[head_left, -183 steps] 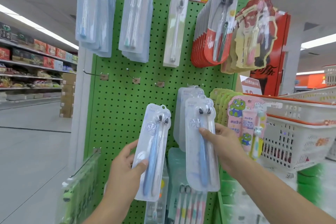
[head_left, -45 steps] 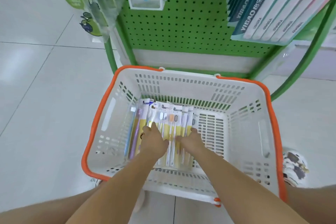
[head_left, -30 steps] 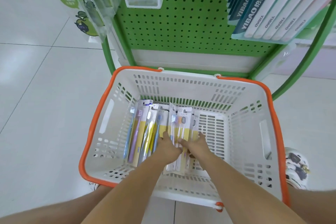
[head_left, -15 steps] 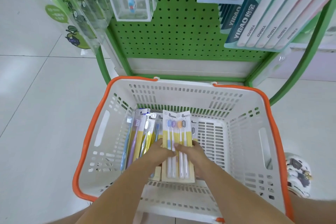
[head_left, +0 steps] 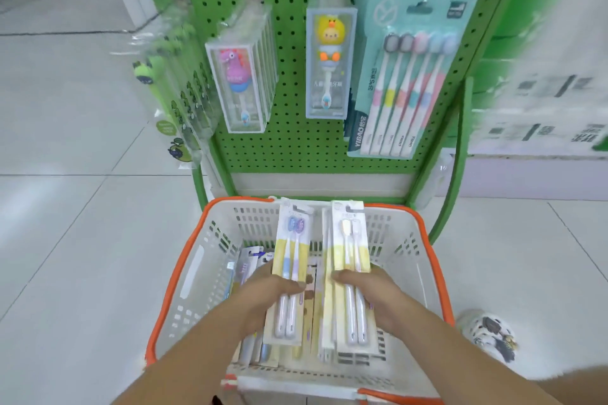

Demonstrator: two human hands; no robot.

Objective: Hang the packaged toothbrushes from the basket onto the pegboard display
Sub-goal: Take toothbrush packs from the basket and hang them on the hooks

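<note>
Pale tiled floor (head_left: 65,240) of a shop aisle, with a green pegboard (head_left: 296,148) standing close behind a white basket (head_left: 194,276) with orange rim. Left hand (head_left: 263,299) clamped on one yellow toothbrush pack (head_left: 291,260), thumb over its front. Right hand (head_left: 378,296) clamped on a small stack of packs (head_left: 347,260), fingers out of view behind the card. Gripped low on both, probably to keep the hang holes free beyond the fingertips. Long axes near upright, brush heads pointing away towards the pegboard, handles towards the wrists. More packs (head_left: 246,270) lying below the hands in the basket.
</note>
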